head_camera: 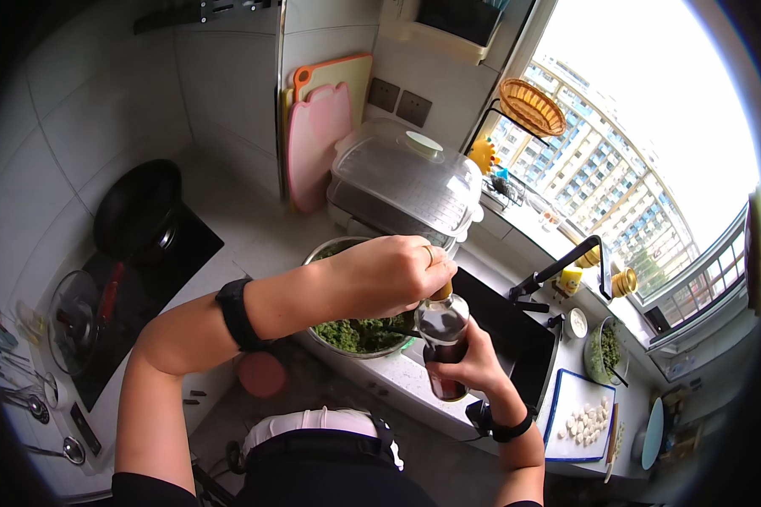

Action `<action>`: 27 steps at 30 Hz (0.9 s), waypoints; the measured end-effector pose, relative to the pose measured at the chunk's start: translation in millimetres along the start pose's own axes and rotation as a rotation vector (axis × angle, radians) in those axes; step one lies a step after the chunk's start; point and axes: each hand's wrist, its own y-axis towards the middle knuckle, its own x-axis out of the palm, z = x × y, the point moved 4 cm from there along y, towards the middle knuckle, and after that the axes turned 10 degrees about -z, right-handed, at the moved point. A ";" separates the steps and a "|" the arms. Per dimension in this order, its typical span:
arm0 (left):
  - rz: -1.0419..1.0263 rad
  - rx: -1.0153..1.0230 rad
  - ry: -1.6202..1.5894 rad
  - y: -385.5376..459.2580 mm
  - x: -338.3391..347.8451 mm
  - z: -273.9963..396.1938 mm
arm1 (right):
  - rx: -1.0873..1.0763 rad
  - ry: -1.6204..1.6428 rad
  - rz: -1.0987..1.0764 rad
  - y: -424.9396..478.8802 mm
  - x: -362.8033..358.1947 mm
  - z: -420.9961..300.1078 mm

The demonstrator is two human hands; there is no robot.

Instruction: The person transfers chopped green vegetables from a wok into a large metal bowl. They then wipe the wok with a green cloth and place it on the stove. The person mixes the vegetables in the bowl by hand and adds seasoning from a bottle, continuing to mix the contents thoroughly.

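My right hand (472, 361) is wrapped around the body of a glass bottle (447, 342) that holds dark liquid. At the bottle's top, the fingers of my left hand (418, 269) close over a yellowish cap (442, 292); whether the cap is still seated is hidden. Behind the bottle and partly under my left forearm is a large metal bowl (363, 355) of chopped green leaves (349, 334). A dark handle (401, 331) sticks out of the greens beside the bottle.
A steamer with a clear lid (406, 171) stands behind the bowl. Right of it are a black sink (536, 342), a faucet (564, 263) and a blue-edged cutting board (561, 437) with white pieces. At left, a black wok (133, 215) and glass lid (75, 323) rest by the cooktop (193, 241).
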 end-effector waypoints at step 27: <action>-0.176 -0.102 -0.226 -9.1 63.7 -59.7 | -0.068 -0.459 -0.226 36.4 -35.7 13.6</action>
